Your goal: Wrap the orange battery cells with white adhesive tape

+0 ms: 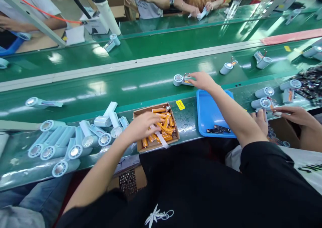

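Orange cylinders (166, 122): heaped in a cardboard box (177, 133), my 11 o'clock, on the green tabletop (187, 124); pale strip (163, 141) lies at the near side of the heap.
Left grip (141, 125): palm down over the box, fingers reaching toward the cylinders; can't tell if closed on one.
Right grip (197, 80): fingers at the handle end of a pale blue device (178, 80); can't tell if pinching or only touching.
Device: on the green belt (151, 74), my 12 o'clock; round end toward 9, handle toward 3, some orange showing in it.
Blue tray (210, 112): my 1 o'clock, under my right forearm; dark boards (218, 129) at its near side.
Yellow sticker (180, 104): between box and tray.
More devices (60, 140): cluster at my 9 to 10 o'clock, round ends mostly toward me.
Co-worker's hands (297, 115): 2 to 3 o'clock, beside other pale blue units (261, 103).
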Action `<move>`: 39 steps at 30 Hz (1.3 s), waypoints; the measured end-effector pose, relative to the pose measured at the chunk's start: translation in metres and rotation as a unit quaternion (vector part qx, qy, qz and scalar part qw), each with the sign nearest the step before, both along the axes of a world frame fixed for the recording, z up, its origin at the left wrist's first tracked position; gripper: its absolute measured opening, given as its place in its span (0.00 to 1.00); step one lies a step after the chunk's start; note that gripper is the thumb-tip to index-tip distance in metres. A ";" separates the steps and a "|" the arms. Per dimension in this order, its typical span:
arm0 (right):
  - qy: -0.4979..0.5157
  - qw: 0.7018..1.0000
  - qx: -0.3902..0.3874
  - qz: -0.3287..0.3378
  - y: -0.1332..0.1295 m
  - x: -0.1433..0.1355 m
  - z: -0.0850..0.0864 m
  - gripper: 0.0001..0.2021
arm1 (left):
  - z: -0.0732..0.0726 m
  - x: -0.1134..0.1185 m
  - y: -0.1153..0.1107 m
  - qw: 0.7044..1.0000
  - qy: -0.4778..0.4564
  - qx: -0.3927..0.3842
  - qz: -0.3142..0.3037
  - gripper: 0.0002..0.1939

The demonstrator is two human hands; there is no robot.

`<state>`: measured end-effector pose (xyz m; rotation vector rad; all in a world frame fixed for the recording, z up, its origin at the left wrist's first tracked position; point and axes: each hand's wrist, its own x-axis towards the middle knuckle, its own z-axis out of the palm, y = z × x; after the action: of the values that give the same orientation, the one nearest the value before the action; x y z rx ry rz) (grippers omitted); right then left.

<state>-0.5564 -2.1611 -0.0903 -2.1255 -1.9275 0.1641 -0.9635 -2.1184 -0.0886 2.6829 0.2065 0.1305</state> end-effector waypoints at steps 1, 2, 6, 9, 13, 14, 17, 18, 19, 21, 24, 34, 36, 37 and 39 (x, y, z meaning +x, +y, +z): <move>0.039 0.998 0.045 -0.031 -0.015 -0.008 0.008 0.19 | -0.009 -0.023 -0.011 1.000 0.006 0.021 -0.009 0.18; 0.083 0.991 0.088 -0.054 -0.032 -0.020 0.016 0.19 | -0.019 -0.040 -0.020 0.999 0.007 0.038 -0.010 0.18; 0.241 0.954 0.166 -0.065 -0.100 -0.097 0.029 0.17 | -0.037 -0.061 -0.035 0.997 -0.018 0.071 0.037 0.13; 0.373 0.923 0.091 -0.011 -0.138 -0.169 0.020 0.24 | -0.020 -0.059 -0.045 0.992 -0.088 0.049 0.080 0.10; 0.464 0.875 -0.105 0.088 -0.165 -0.236 0.008 0.32 | 0.009 -0.066 -0.064 0.979 -0.160 -0.054 0.114 0.10; 0.475 0.864 -0.136 0.097 -0.169 -0.244 0.006 0.26 | 0.012 -0.070 -0.069 0.975 -0.163 -0.085 0.127 0.10; 0.503 0.839 -0.184 0.098 -0.174 -0.244 0.002 0.18 | 0.008 -0.085 -0.079 0.947 -0.190 -0.173 0.191 0.10; 0.504 0.836 -0.193 0.099 -0.176 -0.239 0.000 0.18 | 0.003 -0.092 -0.083 0.930 -0.209 -0.208 0.217 0.10; 0.498 0.835 -0.205 0.111 -0.178 -0.232 -0.002 0.18 | -0.002 -0.099 -0.087 0.908 -0.236 -0.248 0.243 0.11; 0.463 0.830 -0.264 0.162 -0.182 -0.220 -0.005 0.18 | -0.012 -0.112 -0.096 0.846 -0.305 -0.336 0.281 0.13; 0.327 0.840 -0.356 0.247 -0.183 -0.210 -0.003 0.16 | -0.018 -0.125 -0.116 0.725 -0.405 -0.457 0.318 0.20; -0.021 0.989 -0.109 0.094 -0.093 -0.243 0.008 0.14 | -0.018 -0.109 -0.149 0.664 -0.328 -0.546 0.392 0.29; 0.037 0.984 -0.130 0.116 -0.087 -0.242 0.004 0.13 | -0.022 -0.105 -0.149 0.678 -0.290 -0.545 0.399 0.27; 0.113 0.978 -0.117 0.127 -0.088 -0.240 0.004 0.16 | -0.023 -0.102 -0.149 0.685 -0.273 -0.544 0.400 0.26; 0.317 0.937 -0.042 0.136 -0.097 -0.235 0.006 0.23 | -0.024 -0.096 -0.148 0.693 -0.252 -0.547 0.397 0.26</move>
<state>-0.7917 -2.2582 -0.0842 -1.5520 -1.8027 0.8811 -1.0594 -2.2665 -0.1124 1.1426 0.9135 0.7272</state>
